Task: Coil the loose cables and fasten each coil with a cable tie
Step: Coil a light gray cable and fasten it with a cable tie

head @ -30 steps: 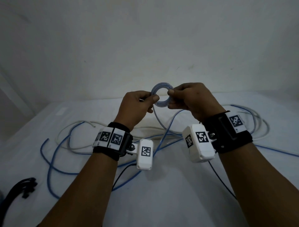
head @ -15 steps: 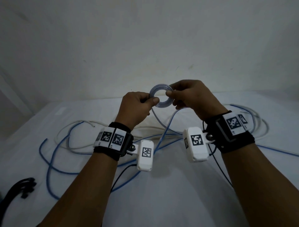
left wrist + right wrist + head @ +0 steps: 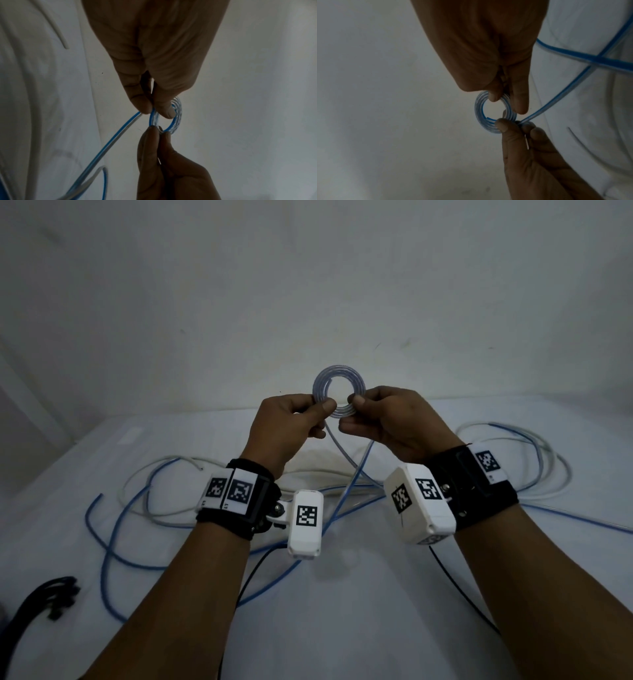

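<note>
Head view, coil (image 3: 339, 378) base behind fingers (image 3: 327, 406)

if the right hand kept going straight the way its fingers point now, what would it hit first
The right hand points leftward at the small cable coil it already pinches; just beyond that, likely the left hand pinching the coil's other side. Depth is unclear.

Bare forearms wear black wrist straps (image 3: 255, 508) carrying white camera boxes (image 3: 306, 523) with black-and-white square markers.
</note>
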